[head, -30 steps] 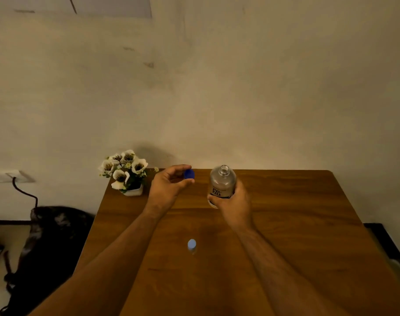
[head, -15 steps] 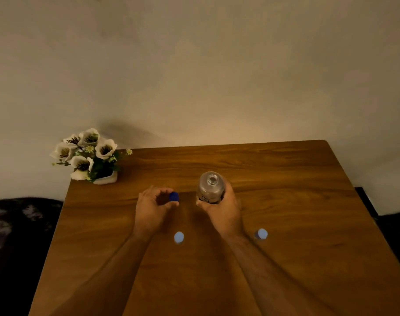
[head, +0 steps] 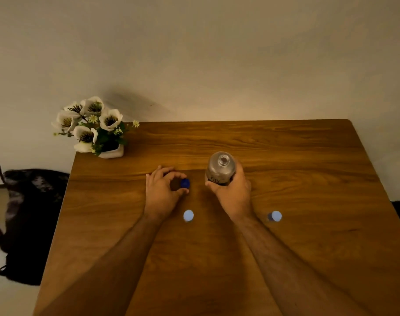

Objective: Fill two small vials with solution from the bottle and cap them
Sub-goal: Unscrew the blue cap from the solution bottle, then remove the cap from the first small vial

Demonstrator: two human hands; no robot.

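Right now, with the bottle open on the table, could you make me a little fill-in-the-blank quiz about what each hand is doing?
1. The right hand grips the clear ____, whose mouth is uncapped.
2. The left hand pinches a dark ____ cap.
3. The number of small vials standing on the table is ____.
4. At the table's far left corner stands a pot of ____.

Missing words: bottle; blue; two; flowers

Beyond my fingertips, off to the far left, a small white pot of artificial white flowers (head: 96,128) stands on the back left corner of the wooden table (head: 297,156). Past my fingers the plain cream wall (head: 217,53) rises straight behind the table's far edge. Left of my fingers, below table level, a dark bag (head: 32,220) slumps on the pale floor (head: 3,293).
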